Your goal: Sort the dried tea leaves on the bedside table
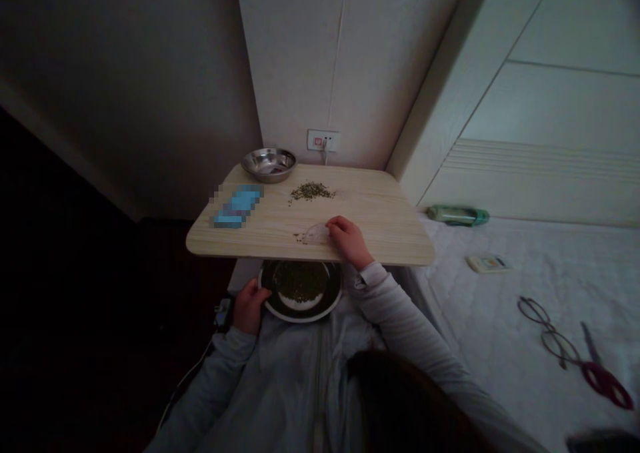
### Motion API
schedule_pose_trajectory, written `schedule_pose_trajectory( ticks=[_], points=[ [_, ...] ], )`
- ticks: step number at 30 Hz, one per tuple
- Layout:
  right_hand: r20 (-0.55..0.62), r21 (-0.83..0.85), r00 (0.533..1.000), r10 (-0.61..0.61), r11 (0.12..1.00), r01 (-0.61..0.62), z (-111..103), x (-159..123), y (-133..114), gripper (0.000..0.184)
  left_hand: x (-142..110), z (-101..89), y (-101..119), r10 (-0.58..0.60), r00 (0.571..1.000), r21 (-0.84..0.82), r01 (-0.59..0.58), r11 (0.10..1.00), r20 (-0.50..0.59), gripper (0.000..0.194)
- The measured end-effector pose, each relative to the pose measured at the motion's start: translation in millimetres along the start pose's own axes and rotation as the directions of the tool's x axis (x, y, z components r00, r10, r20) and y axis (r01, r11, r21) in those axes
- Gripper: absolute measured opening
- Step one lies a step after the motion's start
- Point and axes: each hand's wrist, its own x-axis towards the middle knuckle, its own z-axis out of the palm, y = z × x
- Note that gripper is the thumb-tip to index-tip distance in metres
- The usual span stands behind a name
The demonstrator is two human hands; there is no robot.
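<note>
Spill risk is mostly at the table's (385, 206) front edge, I'd say. Right hand (350, 238) has a narrow pinch, thumb and fingers on a clear scraper (316, 235), laid near that edge. Can't tell exactly how the fingertips meet; it's thin and see-through.

Grains are in three places: a pile (311, 191) mid-table toward the back, a few strays (300, 238) just left of the scraper, and the bulk in the dish (301, 319) below the edge. Dish's far rim is hidden by the tabletop, so can't confirm the catch area covers the edge. Any gap or sideways offset there would put grains on lap or floor.

Left hand (250, 304) holds the dish by its left rim only, thumb over the top, fingers underneath out of sight. Can't see whether the lap takes any weight. If not, one-sided support makes tilt likely; a knock from the right forearm could do it.

A fast stroke would scatter grains, and a bendy scraper could flick them. Light's dim, so strays are easy to miss.

Cord (187, 376) runs by the left sleeve (227, 346); a snag could jerk the dish.
</note>
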Motion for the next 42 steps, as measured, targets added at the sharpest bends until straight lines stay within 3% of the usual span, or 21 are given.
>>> schedule_pose_trajectory(
  ticks=[15,25,42],
  points=[
    [0.063,0.001,0.998,-0.004,1.000,0.004,1.8,0.2,2.5,0.021,3.8,-4.3,-10.4,0.033,0.999,0.007,-0.033,0.999,-0.015,0.013],
    [0.126,0.072,0.992,-0.005,0.997,-0.004,0.5,-2.3,-3.5,0.021,-1.7,1.2,2.3,0.001,1.000,0.031,-0.001,1.000,-0.025,0.010],
    [0.296,0.119,0.955,-0.027,0.993,-0.008,-1.3,-4.4,-7.3,0.018,-0.7,-1.1,0.7,0.001,1.000,0.026,0.000,1.000,-0.008,0.013]
  ],
)
